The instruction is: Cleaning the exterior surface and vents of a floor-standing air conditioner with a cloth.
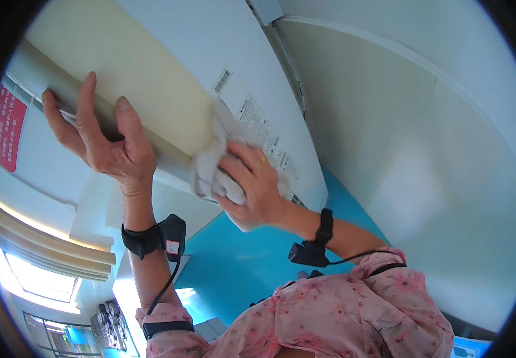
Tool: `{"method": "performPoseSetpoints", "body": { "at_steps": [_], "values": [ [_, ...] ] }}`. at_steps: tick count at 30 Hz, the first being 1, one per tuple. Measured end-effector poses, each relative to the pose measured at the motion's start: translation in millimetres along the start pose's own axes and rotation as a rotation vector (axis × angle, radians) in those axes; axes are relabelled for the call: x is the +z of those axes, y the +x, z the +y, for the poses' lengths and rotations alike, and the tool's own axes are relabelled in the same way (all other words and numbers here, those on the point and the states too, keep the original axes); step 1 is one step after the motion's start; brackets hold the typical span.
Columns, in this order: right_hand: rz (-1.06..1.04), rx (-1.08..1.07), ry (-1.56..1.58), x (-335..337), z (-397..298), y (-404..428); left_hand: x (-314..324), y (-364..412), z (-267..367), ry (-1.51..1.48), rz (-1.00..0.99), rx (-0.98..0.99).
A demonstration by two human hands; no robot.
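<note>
A tall white appliance (186,40) stands before me, with a pale yellowish panel (128,58) and a rounded front edge (65,71). My right hand (258,188) grips a crumpled white cloth (206,168) and holds it against the appliance's lower side, where it partly hides the panel. Printed labels (258,121) and a barcode sticker (223,80) show beside the cloth. Over the rounded edge, my left hand (114,152) is raised with its fingers spread and nothing in them. Whether its fingertips touch the edge cannot be told.
A pale wall (401,134) rises close on the right, with a narrow gap behind the appliance. Bright blue flooring (240,250) lies below. To the left are a red sign (5,129) with writing, a gathered blind (52,246) and a window (38,277). Cabled black devices (173,237) are strapped to both wrists.
</note>
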State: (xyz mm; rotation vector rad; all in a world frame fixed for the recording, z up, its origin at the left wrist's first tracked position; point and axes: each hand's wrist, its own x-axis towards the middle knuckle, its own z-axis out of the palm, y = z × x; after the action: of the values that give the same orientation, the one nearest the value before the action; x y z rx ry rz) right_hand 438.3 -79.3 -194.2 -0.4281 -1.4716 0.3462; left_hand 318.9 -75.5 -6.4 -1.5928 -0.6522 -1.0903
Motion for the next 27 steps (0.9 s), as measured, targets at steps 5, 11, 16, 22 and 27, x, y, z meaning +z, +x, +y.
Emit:
{"method": "performPoseSetpoints", "body": {
  "at_steps": [5, 11, 16, 22, 27],
  "values": [
    [-0.063, 0.194, -0.141, -10.9, 44.6, -128.2, 4.0, 3.3, 2.0, 0.010, 0.033, 0.026],
    [-0.293, 0.535, -0.019, -22.5, 47.1, -124.7, 1.4, 2.1, 2.6, 0.003, 0.026, -0.015],
    [-0.057, 0.120, -0.008, -7.6, 17.9, -48.5, -0.5, 1.2, -0.6, 0.044, 0.010, 0.018],
    [-0.113, 0.418, -0.050, -14.0, 51.7, -146.5, 3.5, 2.1, 4.1, -0.023, -0.001, -0.023],
    [-0.156, 0.577, 0.043, -23.0, 68.6, -144.1, 2.3, 0.0, -9.6, 0.063, 0.054, 0.102]
  ]
}}
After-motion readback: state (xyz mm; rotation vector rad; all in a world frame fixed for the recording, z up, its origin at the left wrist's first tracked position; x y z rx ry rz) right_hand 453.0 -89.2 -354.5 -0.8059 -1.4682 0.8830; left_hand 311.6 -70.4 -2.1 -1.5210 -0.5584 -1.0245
